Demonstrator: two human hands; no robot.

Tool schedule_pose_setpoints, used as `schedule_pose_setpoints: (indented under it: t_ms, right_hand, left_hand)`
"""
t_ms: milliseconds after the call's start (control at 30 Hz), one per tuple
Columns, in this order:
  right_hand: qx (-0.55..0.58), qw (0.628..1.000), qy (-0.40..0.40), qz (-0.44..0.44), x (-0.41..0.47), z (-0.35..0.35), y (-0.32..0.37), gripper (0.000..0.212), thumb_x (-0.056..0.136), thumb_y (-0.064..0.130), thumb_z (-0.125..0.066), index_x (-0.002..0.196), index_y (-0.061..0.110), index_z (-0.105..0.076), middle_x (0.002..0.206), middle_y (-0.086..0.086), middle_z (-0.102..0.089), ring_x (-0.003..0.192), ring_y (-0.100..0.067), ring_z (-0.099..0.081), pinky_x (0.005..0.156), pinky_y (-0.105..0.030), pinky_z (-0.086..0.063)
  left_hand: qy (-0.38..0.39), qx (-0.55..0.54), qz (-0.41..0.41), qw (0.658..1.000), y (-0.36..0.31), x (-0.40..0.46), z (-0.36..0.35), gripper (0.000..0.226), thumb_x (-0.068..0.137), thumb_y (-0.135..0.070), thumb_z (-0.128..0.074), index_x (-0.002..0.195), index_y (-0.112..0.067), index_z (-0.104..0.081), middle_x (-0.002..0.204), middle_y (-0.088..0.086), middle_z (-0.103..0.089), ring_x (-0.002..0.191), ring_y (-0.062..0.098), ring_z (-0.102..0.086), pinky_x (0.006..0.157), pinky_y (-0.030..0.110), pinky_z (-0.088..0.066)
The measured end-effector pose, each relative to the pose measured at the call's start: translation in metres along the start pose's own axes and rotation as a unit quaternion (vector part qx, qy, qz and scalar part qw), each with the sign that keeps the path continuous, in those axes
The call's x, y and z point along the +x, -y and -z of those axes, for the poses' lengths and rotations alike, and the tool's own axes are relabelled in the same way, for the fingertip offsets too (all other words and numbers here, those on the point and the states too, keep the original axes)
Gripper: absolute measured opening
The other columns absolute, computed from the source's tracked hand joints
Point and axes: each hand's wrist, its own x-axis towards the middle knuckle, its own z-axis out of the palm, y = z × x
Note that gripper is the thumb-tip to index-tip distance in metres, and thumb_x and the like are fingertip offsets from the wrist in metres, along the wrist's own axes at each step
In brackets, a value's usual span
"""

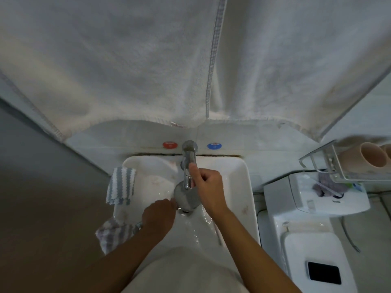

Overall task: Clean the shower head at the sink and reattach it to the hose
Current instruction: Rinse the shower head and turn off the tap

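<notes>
Left hand (157,214) grips the shower head (186,197) over the sink (247,187); right hand (208,182), fingers curled, touches the tap (188,163). Cleaning seems underway; reattaching remains.

White towels (148,60) hang overhead, striped cloth (121,185) on basin edge, toilet (306,235) at rt, phone (324,272) on lid.

Dim, bluish light — soft focus, edges bowed (wide-angle), faint wet glare.

White sink (243,187); grey-white striped cloth (121,185); red (170,144), blue (214,145) caps.
</notes>
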Motion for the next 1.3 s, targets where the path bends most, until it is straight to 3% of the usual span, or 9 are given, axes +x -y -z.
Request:
schedule_pose_setpoints:
  t_ms: [167,267,400,533,633,733,933,1067,1300]
  right_hand:
    - [-0.015,0.999,0.008,-0.039,-0.012,0.003,-0.014,0.060,0.088,0.060,-0.053,0.054,0.011,-0.055,0.052,-0.011,-0.050,0.051,-0.013,-0.044,0.057,-0.026,-0.041]
    - [0.017,0.994,-0.036,-0.105,-0.028,0.013,-0.031,0.060,0.094,0.058,-0.040,0.055,0.015,-0.054,0.051,0.001,-0.049,0.050,-0.009,-0.044,0.056,-0.020,-0.040]
    - [-0.023,0.949,0.017,-0.315,-0.053,0.026,-0.067,0.066,0.102,0.053,-0.034,0.057,0.012,-0.060,0.049,0.000,-0.054,0.046,-0.015,-0.050,0.058,-0.030,-0.042]
    - [0.111,0.866,0.182,-0.452,-0.071,0.030,-0.076,0.069,0.093,0.068,-0.040,0.094,0.005,-0.069,0.075,-0.008,-0.068,0.066,-0.022,-0.067,0.060,-0.027,-0.050]
    - [0.272,0.834,0.171,-0.448,-0.068,0.025,-0.074,0.055,0.095,0.052,-0.053,0.115,0.001,-0.062,0.092,-0.016,-0.069,0.081,-0.026,-0.070,0.076,-0.035,-0.057]
    - [0.374,0.798,0.103,-0.461,-0.067,0.021,-0.072,0.050,0.096,0.036,-0.057,0.128,-0.002,-0.055,0.111,-0.024,-0.061,0.090,-0.031,-0.067,0.080,-0.041,-0.058]
    - [0.265,0.872,0.036,-0.411,-0.080,0.027,-0.077,0.030,0.101,0.013,-0.047,0.104,-0.006,-0.070,0.098,-0.023,-0.074,0.085,-0.027,-0.073,0.065,-0.033,-0.059]
    - [0.093,0.912,-0.032,-0.398,-0.078,0.045,-0.093,0.024,0.100,0.014,-0.049,0.097,-0.006,-0.062,0.075,-0.017,-0.070,0.057,-0.025,-0.065,0.049,-0.030,-0.054]
    - [-0.092,0.949,-0.025,-0.301,-0.062,0.072,-0.105,0.014,0.099,0.018,-0.050,0.099,0.005,-0.045,0.071,-0.014,-0.055,0.048,-0.023,-0.055,0.041,-0.027,-0.041]
  left_hand:
    - [-0.002,-0.074,0.001,0.997,-0.002,-0.008,0.008,0.029,0.098,-0.033,-0.039,0.111,-0.017,-0.059,0.096,0.005,-0.066,0.087,0.025,-0.067,0.071,0.033,-0.053]
    - [0.009,-0.131,0.000,0.991,-0.005,-0.010,0.012,0.022,0.095,-0.036,-0.047,0.088,-0.017,-0.054,0.066,-0.003,-0.047,0.073,0.027,-0.059,0.070,0.036,-0.052]
    - [0.104,-0.205,0.032,0.973,-0.013,-0.011,0.004,0.039,0.101,-0.033,-0.027,0.112,-0.005,-0.052,0.096,0.012,-0.056,0.105,0.035,-0.059,0.087,0.038,-0.045]
    - [0.155,-0.262,-0.003,0.953,-0.033,-0.021,0.008,0.037,0.100,-0.035,-0.032,0.092,-0.006,-0.054,0.098,0.019,-0.062,0.081,0.030,-0.059,0.072,0.034,-0.048]
    - [0.170,-0.359,0.012,0.918,-0.057,-0.024,0.010,0.042,0.099,-0.036,-0.034,0.096,-0.001,-0.059,0.085,0.016,-0.063,0.070,0.029,-0.060,0.055,0.027,-0.043]
    - [0.158,-0.390,0.020,0.907,-0.072,-0.030,0.008,0.037,0.101,-0.030,-0.033,0.112,0.000,-0.053,0.099,0.012,-0.058,0.085,0.024,-0.056,0.063,0.029,-0.042]
    - [0.097,-0.190,-0.049,0.976,-0.077,-0.038,-0.014,0.036,0.098,-0.029,-0.033,0.120,-0.020,-0.060,0.123,0.007,-0.039,0.119,0.026,-0.037,0.101,0.040,-0.032]
    - [0.067,-0.234,-0.077,0.967,-0.063,-0.048,-0.028,0.032,0.097,-0.028,-0.040,0.118,-0.021,-0.063,0.127,0.004,-0.040,0.123,0.022,-0.036,0.105,0.039,-0.032]
    - [0.117,-0.325,0.043,0.937,-0.024,-0.062,-0.042,0.032,0.100,-0.028,-0.036,0.111,-0.007,-0.057,0.105,0.009,-0.053,0.108,0.033,-0.056,0.083,0.032,-0.043]
